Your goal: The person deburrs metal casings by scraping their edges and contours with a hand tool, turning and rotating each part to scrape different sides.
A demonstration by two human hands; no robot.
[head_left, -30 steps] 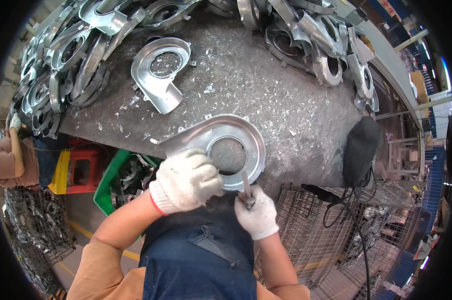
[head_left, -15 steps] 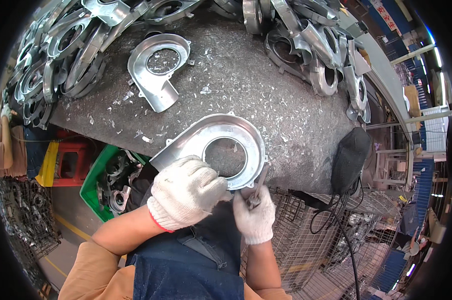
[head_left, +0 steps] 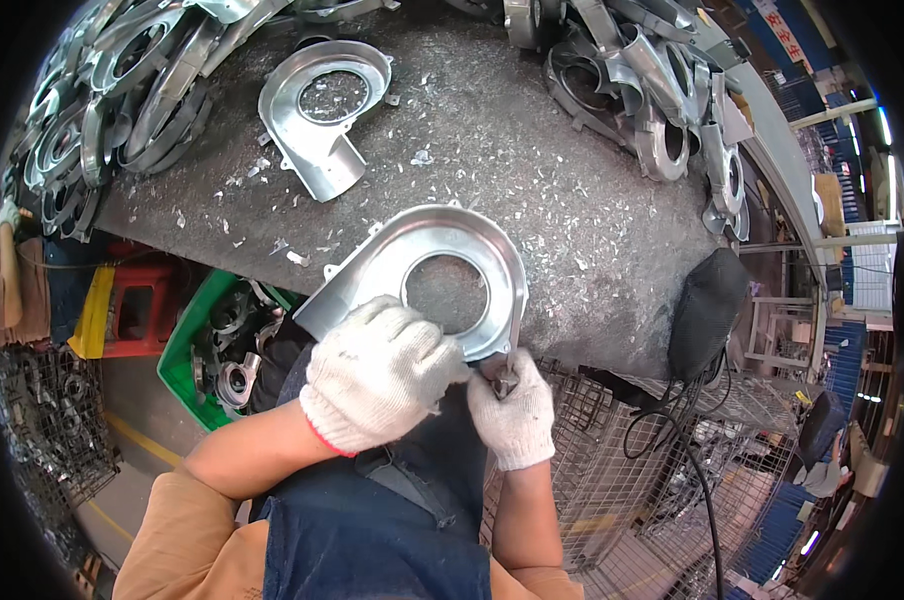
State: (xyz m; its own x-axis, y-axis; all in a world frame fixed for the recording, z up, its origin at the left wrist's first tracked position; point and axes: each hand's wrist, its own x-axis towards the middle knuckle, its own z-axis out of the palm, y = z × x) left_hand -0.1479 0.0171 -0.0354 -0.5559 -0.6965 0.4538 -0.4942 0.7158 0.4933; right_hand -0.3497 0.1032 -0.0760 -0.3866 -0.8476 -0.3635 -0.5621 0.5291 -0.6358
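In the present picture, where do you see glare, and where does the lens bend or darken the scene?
Head view: glare on the metal housing at the left hand and on the loose housing beyond; bright lamps near the right edge. Head view, toward the rim: the long grey strip at right bows; the corners go black.

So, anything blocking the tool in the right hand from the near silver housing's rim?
Nothing visible. The left hand holds the housing at its lower left, clear of the tool. The right hand has that tool up at the lower-right rim; exact contact is hard to tell.
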